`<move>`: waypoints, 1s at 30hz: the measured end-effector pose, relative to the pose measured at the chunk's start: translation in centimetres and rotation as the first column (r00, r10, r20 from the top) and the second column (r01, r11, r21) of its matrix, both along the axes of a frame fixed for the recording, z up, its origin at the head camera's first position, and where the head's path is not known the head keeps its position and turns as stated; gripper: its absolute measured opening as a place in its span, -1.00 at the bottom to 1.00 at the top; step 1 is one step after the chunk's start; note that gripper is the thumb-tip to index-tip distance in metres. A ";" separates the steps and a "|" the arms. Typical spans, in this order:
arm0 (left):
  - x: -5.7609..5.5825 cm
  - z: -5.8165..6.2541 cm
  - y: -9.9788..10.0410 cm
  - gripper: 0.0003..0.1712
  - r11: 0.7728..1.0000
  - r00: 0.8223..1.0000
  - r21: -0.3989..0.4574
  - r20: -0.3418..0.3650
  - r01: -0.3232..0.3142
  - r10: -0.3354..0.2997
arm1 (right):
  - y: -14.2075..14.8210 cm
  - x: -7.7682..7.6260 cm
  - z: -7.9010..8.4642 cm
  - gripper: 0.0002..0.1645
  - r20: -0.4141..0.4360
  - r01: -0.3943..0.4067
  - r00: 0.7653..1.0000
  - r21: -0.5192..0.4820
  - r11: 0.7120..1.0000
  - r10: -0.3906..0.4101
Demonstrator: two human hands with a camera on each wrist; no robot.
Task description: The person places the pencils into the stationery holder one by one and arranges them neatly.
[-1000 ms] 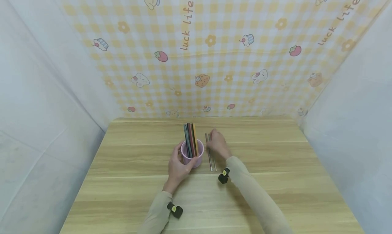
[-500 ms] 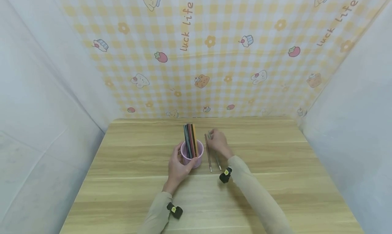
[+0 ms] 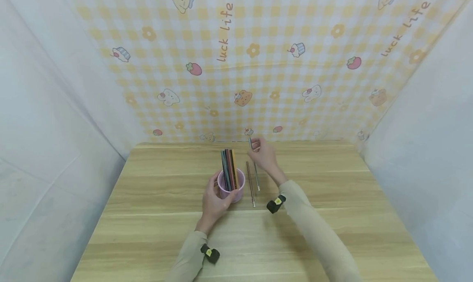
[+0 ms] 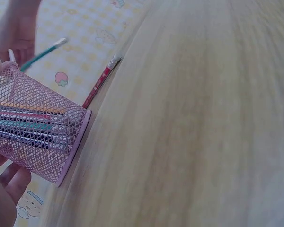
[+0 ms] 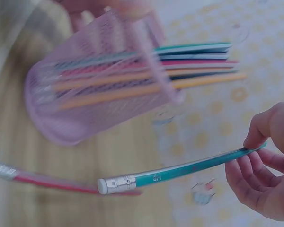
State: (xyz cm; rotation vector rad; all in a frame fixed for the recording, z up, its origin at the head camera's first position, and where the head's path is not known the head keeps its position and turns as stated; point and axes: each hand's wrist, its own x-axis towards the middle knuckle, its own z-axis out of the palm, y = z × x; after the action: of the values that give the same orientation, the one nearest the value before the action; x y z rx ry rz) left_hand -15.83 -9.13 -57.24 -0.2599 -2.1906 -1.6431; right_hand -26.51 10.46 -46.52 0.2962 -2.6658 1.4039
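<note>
My left hand [image 3: 215, 202] grips a pink mesh pen cup [image 3: 232, 195] that stands upright on the table. Several pencils [image 3: 230, 167] in different colours lean inside it, eraser ends down as the right wrist view shows. To the right of the cup, my right hand [image 3: 264, 154] pinches a green pencil [image 5: 189, 166] near its far end; the white eraser [image 5: 102, 186] points back toward me. In the left wrist view this green pencil [image 4: 38, 57] is raised off the tabletop. A red pencil [image 3: 250, 184] lies on the table between the cup and the held pencil.
The wood-grain table [image 3: 166, 232] runs back to a yellow checked cloth [image 3: 207, 81] hung as a rear wall. Pale sheets [image 3: 48, 150] hang at both sides. Each sleeved wrist carries a small black camera [image 3: 210, 254].
My right hand has taken the green pencil up from beside the red one and moved it away from me, toward the back wall. The left hand and cup stay in place.
</note>
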 end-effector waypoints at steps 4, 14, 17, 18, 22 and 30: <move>0.0 0.0 0.2 -0.01 1.000 1.000 0.013 -0.015 0.001 -0.001 | -0.4 -0.1 1.5 -0.52 -0.081 -0.010 0.997 -0.045 0.999 0.007; 1.5 3.7 0.5 -0.08 1.000 0.999 0.004 -0.045 0.015 -0.014 | -1.6 0.5 4.2 -0.56 -0.145 -0.049 0.989 -0.130 0.990 0.030; 1.7 4.2 0.5 -0.09 1.000 0.999 0.004 -0.033 0.012 -0.011 | -2.1 0.7 4.8 -0.57 -0.147 -0.054 0.989 -0.160 0.986 0.030; 1.7 4.2 0.4 -0.09 1.000 1.000 0.004 -0.030 0.010 -0.010 | -2.3 0.8 5.0 -0.57 -0.149 -0.056 0.988 -0.171 0.984 0.031; 1.6 4.1 0.4 -0.09 1.000 1.000 0.007 -0.020 0.004 -0.004 | -3.0 1.2 5.2 -0.56 -0.162 -0.075 0.986 -0.206 0.976 0.041; 1.7 4.2 0.5 -0.09 1.000 1.000 0.024 0.000 0.002 -0.002 | -4.2 1.9 3.9 -0.57 -0.198 -0.123 0.977 -0.210 0.970 0.081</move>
State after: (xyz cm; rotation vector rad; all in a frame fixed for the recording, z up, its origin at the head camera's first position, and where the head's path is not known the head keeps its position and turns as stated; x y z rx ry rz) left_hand -14.14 -8.61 -53.01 -0.2556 -2.1695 -1.6699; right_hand -24.64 6.26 -42.60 0.5225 -2.3489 1.5980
